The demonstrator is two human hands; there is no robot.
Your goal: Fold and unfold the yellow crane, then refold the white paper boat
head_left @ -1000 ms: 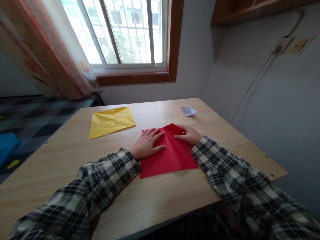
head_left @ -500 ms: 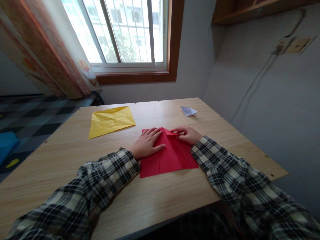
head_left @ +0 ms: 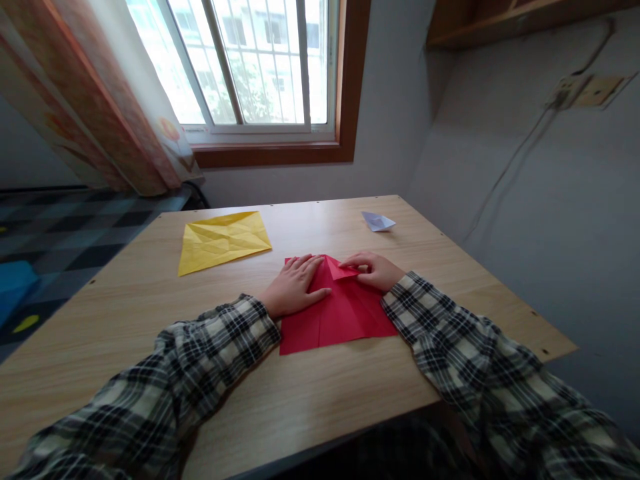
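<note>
A red sheet of paper lies on the wooden table in front of me, with crease lines running down it. My left hand rests flat on its left part, fingers stretched toward the far edge and thumb pointing right. At the far right corner, my right hand pinches a corner of the paper and holds it folded over toward the middle, where it makes a small triangular flap. Some of the right fingers are hidden behind the hand and the flap.
A creased yellow paper lies at the far left of the table. A small white folded paper boat sits at the far right. Beyond the left edge is a checkered cloth with a blue object.
My right hand has brought the folded corner further in and down, so the triangular flap shows larger. My left hand has stayed in place.
</note>
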